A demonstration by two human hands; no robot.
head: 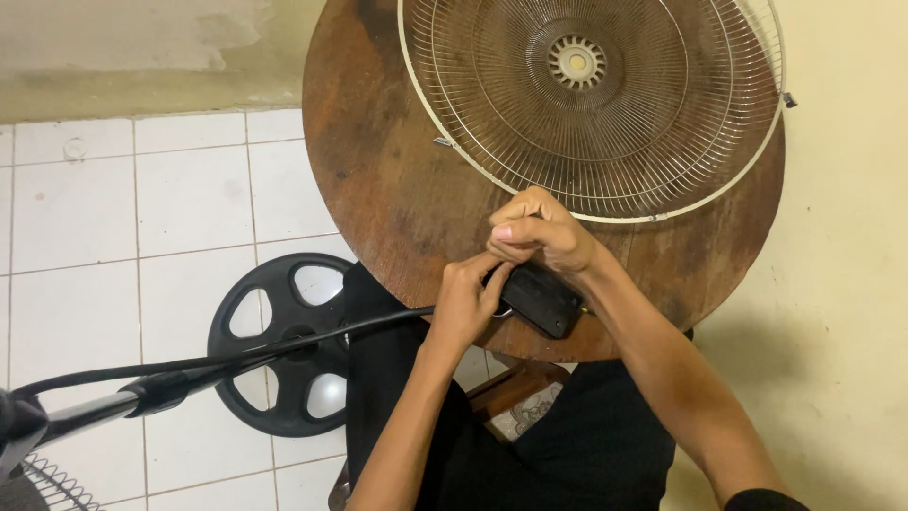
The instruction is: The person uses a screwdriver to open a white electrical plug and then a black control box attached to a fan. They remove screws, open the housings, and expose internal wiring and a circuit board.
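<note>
While both hands work close together at the near edge of the round wooden table (397, 189), we see the left hand (463, 303) closed around the end of a small black box (541, 298), with the fingers curled over it. The right hand (534, 232) is also closed, like a loose fist, just above the box; its fingertips press down at the top of the box, but we cannot tell if they pinch a small part there. The box lies flat on the table edge, between the two hands and partly under them, and its right end sticks out free toward the right forearm. A black cable (284, 348) runs from under the left hand to the left, off the table.

Behind the hands, almost touching the right knuckles, a round cream wire fan guard (605, 123) lies flat on the table and covers most of the far part. Its rim passes over the table edge on the right side.

On the white tiled floor (123, 208) at the left stands a black round fan base (284, 345) with openings. A metal pole (85, 412) with a black collar crosses the lower left corner, and the cable goes along it. Under the table we see dark trousers and a piece of a wooden stool (511, 388).
</note>
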